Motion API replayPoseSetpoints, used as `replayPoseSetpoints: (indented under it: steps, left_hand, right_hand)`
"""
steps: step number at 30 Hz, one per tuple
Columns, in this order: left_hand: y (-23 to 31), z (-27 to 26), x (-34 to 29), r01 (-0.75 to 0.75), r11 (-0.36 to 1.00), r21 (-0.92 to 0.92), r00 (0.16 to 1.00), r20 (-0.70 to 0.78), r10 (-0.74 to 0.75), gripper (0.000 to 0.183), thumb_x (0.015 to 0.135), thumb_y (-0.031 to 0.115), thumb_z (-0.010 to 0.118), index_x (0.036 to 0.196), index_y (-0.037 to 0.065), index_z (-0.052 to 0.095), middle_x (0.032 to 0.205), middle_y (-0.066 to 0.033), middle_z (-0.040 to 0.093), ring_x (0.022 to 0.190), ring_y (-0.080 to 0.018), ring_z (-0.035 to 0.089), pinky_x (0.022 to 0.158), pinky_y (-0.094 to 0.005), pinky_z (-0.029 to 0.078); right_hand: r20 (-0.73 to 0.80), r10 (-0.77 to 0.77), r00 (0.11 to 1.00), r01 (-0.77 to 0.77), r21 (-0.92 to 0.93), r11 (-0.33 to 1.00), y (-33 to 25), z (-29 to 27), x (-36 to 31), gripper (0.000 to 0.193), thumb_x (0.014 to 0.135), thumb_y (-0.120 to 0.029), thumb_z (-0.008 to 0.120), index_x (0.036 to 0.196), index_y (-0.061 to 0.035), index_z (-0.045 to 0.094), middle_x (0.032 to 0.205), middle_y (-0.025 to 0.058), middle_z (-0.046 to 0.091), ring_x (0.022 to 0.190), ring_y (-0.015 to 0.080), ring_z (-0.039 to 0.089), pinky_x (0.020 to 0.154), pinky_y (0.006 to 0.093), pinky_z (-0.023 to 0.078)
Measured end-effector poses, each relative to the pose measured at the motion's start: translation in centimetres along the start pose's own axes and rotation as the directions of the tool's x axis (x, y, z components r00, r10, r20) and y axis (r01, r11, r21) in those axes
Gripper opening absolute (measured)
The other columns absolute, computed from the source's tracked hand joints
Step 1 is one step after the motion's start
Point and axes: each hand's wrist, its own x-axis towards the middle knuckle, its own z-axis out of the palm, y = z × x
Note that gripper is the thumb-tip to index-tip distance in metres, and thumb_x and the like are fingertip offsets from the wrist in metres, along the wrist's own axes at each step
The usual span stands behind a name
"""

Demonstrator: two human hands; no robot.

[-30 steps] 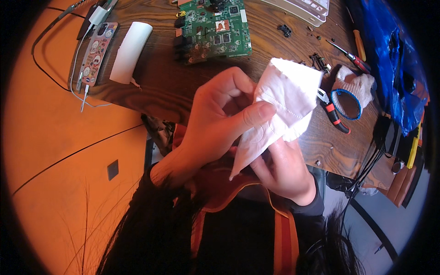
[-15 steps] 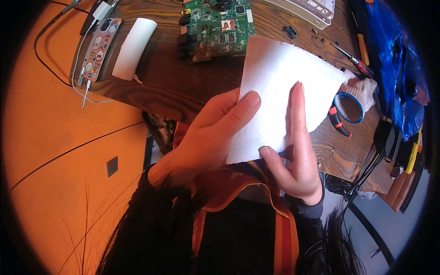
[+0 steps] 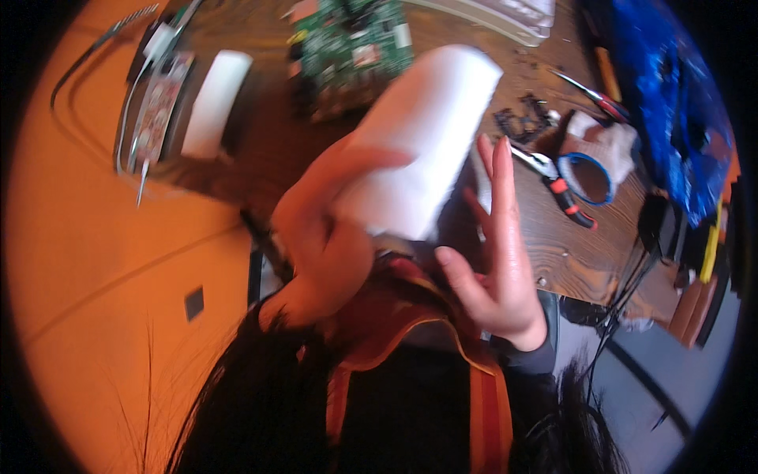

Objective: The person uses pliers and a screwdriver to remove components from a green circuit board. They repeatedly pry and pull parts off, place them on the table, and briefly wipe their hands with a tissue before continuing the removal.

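Note:
A white paper sheet, curled and blurred by motion, leans up and to the right over the dark wooden table. My left hand grips its lower left edge, with a finger or thumb lying across the front and the rest partly hidden. To the right of the sheet and apart from it, my right hand is open and holds nothing, its fingers pointing up and its thumb spread. Beyond the sheet lies a green circuit board. Pliers with red and black handles rest just right of my right hand.
At left lie a curved white piece and a phone in a patterned case with a cable plugged in. A blue-cuffed glove, a screwdriver, small dark parts and a blue plastic bag occupy the right side.
My right hand has let go of the sheet and is now apart from it. The sheet has swung left and curled, held by my left hand, uncovering the pliers' jaws and small dark parts.

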Motion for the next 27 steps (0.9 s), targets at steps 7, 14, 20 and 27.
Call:
replayPoseSetpoints:
  steps: [7,14,20,27]
  left_hand:
    - [-0.2,0.8,-0.8,-0.124,0.928,0.350,0.989,0.123,0.086,0.031,0.086,0.007,0.050,0.115,-0.001,0.055,0.103,-0.0175,0.059,0.092,-0.0284,0.060,0.078,-0.0349,0.048]
    - [-4.0,-0.5,1.1,0.437,0.563,-0.702,0.899,0.356,-0.254,0.037,0.090,0.040,0.041,0.099,0.005,0.049,0.079,-0.0067,0.043,0.070,-0.0189,0.042,0.065,-0.0276,0.037]
    - [-0.8,0.2,1.9,0.490,0.389,-0.780,0.871,0.452,-0.190,0.044,0.096,0.052,0.036,0.077,0.013,0.036,0.062,0.0014,0.029,0.054,-0.0113,0.030,0.054,-0.0234,0.031]
    - [0.5,0.5,0.8,0.449,0.623,-0.640,0.884,0.217,-0.413,0.042,0.097,0.047,0.038,0.070,0.015,0.034,0.058,0.0035,0.029,0.047,-0.0104,0.026,0.046,-0.0248,0.027]
  right_hand:
    - [-0.099,-0.050,0.994,0.008,-0.380,0.925,0.6,1.4,0.7,0.082,0.069,0.014,0.047,0.142,-0.0212,0.036,0.146,0.0347,0.002,0.132,0.0583,0.009,0.104,0.0584,0.027]
    - [-0.235,-0.223,0.946,0.060,-0.549,0.833,1.0,3.2,0.4,0.062,0.078,0.000,0.050,0.133,-0.0266,0.046,0.148,0.0296,0.014,0.134,0.0522,0.015,0.106,0.0599,0.020]
    - [-0.214,-0.311,0.926,0.134,-0.582,0.802,2.1,5.1,1.1,0.015,0.076,-0.023,0.058,0.087,-0.0139,0.063,0.150,0.0231,0.018,0.138,0.0448,0.016,0.109,0.0599,0.012]
    - [-0.209,-0.305,0.929,0.054,-0.739,0.671,0.9,5.2,1.5,0.052,0.088,-0.039,0.049,0.136,-0.0224,0.041,0.148,0.0185,0.027,0.137,0.0389,0.022,0.107,0.0578,0.018]
